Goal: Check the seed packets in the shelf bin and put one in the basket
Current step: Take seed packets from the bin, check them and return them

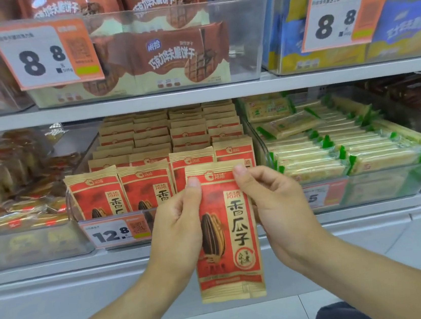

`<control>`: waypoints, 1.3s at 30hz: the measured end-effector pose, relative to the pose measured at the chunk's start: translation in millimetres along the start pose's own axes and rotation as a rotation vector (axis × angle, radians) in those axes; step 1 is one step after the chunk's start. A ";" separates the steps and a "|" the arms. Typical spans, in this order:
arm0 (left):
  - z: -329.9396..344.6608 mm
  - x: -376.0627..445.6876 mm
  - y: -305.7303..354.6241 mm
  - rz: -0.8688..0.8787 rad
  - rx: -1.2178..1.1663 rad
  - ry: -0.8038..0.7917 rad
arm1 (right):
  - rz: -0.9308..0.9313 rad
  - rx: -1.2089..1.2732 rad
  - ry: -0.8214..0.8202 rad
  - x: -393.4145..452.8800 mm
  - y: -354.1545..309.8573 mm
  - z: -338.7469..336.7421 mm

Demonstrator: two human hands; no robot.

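A red and tan sunflower seed packet is held upright in front of the lower shelf, its printed face toward me. My left hand pinches its upper left edge, thumb on the front. My right hand pinches its upper right edge the same way. Behind it, a clear shelf bin holds several rows of the same seed packets standing upright. No basket is in view.
A 12.8 price tag hangs on the bin front. Green and yellow snack packs fill the bin to the right; brown wafer packs and blue packs sit on the shelf above. Pale floor lies below.
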State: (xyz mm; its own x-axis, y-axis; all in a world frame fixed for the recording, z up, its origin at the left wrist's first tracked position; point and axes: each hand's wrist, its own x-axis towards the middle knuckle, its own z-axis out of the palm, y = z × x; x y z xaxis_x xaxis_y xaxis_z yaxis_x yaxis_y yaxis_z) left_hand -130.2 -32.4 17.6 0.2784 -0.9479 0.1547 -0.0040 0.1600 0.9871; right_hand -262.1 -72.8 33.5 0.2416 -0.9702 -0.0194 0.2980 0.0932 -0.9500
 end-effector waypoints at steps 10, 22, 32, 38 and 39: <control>-28.5 7.4 -0.5 0.044 0.012 0.122 | 0.009 -0.211 -0.213 2.2 1.9 -1.0; -41.1 17.4 8.1 0.067 0.056 0.348 | 0.204 -0.497 -0.732 8.7 -2.4 -14.8; -37.3 15.1 5.1 0.066 0.195 0.255 | 0.115 -0.586 -0.714 13.6 -5.9 -26.2; -29.7 12.1 -3.7 0.043 0.186 0.106 | 0.060 -0.437 -0.353 14.7 -2.0 -15.0; -28.9 11.5 -3.3 0.039 0.173 0.095 | 0.068 -0.430 -0.339 15.2 -1.7 -15.9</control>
State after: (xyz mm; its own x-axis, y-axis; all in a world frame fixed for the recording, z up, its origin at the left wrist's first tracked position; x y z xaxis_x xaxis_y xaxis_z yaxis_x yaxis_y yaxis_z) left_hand -99.3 -35.9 15.0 0.3638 -0.9104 0.1968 -0.1794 0.1388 0.9739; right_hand -273.6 -91.2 29.8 0.5521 -0.8322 -0.0508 -0.1156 -0.0160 -0.9932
